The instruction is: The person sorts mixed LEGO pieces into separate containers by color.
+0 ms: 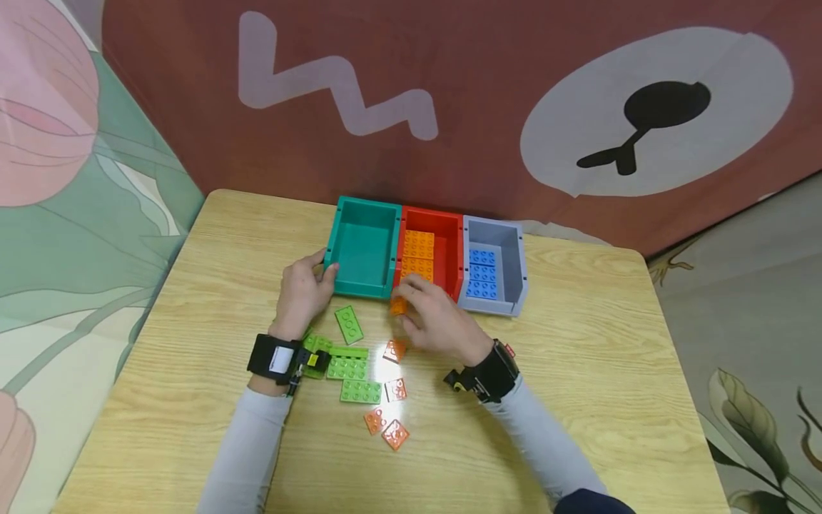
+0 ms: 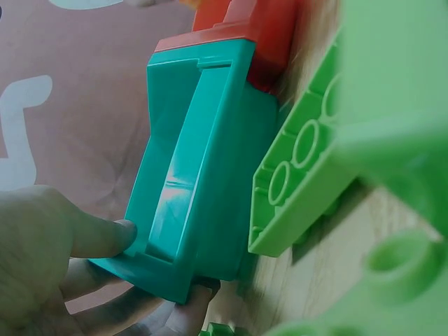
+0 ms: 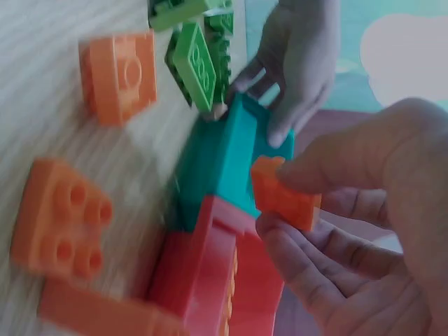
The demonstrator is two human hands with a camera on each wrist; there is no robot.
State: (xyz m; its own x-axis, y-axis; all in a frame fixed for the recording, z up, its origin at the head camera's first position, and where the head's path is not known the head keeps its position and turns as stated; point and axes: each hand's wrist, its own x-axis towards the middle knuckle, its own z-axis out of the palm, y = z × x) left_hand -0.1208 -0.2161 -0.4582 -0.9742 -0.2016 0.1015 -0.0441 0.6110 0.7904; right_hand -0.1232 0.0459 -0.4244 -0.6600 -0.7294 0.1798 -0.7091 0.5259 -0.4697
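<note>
My left hand (image 1: 303,289) grips the left side of a teal bin (image 1: 363,291), thumb over the rim and fingers underneath, as the left wrist view shows. The bin's inside is bare. Between thumb and fingers of my right hand (image 1: 439,318) is an orange building brick (image 3: 288,196), held just in front of the red bin (image 1: 449,239). Two rows of orange bricks (image 1: 418,245) lie in that red bin. Close below my right hand, several loose orange bricks (image 1: 394,434) are scattered on the table. Green bricks (image 1: 361,391) lie beside my left wrist.
A grey-blue bin (image 1: 519,285) with blue bricks (image 1: 481,274) adjoins the red bin on the right. All three bins stand in a row near the back of the wooden table (image 1: 591,343). Behind the table hangs a printed brown cloth (image 1: 475,86).
</note>
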